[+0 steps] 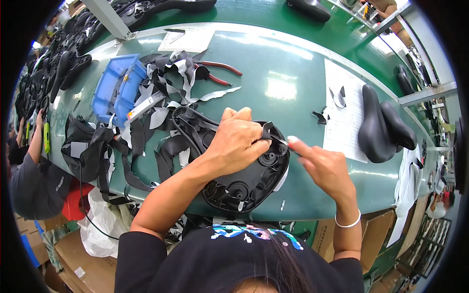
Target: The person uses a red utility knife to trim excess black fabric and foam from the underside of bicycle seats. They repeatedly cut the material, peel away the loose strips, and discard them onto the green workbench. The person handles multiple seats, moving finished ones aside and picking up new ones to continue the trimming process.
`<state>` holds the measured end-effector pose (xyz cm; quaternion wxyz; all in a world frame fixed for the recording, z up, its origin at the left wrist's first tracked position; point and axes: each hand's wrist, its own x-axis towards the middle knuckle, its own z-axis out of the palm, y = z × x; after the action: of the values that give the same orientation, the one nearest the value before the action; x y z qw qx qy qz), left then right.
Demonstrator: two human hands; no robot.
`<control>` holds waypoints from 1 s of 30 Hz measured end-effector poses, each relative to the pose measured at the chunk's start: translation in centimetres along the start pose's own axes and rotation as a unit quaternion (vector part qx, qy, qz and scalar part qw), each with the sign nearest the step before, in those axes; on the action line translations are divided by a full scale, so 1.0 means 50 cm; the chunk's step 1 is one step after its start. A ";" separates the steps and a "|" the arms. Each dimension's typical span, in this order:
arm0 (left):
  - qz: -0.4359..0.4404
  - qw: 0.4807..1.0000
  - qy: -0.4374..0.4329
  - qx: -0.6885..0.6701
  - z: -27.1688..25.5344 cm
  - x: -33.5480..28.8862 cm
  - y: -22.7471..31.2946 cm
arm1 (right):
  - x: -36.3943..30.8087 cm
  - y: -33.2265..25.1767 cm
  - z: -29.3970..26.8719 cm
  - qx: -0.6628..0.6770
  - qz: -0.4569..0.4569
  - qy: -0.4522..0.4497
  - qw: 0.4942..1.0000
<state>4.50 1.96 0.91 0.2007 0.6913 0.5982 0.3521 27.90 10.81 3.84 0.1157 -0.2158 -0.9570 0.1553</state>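
A black bicycle saddle lies upside down before me, its ribbed plastic underside facing up and its wide end toward my body. My left hand is closed over it, pinching a flap of black cover material at the saddle's edge. Beside that flap, my right hand is closed on a small knife. Its thin blade points at the flap, and most of its handle is hidden in my fingers.
Black and grey offcut strips heap to the left around a blue bin. Red-handled pliers lie behind the saddle. Finished saddles rest beside a paper sheet at right. Another person's arm shows at far left.
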 end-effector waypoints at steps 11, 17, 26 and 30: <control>-0.107 0.762 0.154 -0.620 -0.044 -0.012 -0.031 | -0.102 -0.124 0.054 0.018 0.208 -0.018 0.978; 0.098 0.968 0.123 0.198 -0.042 0.060 -0.029 | 0.005 -0.090 0.028 -0.055 0.169 -0.028 0.984; -0.180 0.885 0.223 -0.367 -0.064 0.061 -0.082 | -0.002 -0.113 0.044 -0.080 0.152 -0.021 0.985; -0.306 0.801 0.162 -0.489 -0.074 -0.015 -0.001 | 0.122 0.039 -0.023 -0.089 0.007 -0.054 0.995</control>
<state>1.78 0.69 3.17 0.5094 0.2156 0.5511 0.6247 23.60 15.49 5.17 0.0435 -0.2229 -0.9704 0.0818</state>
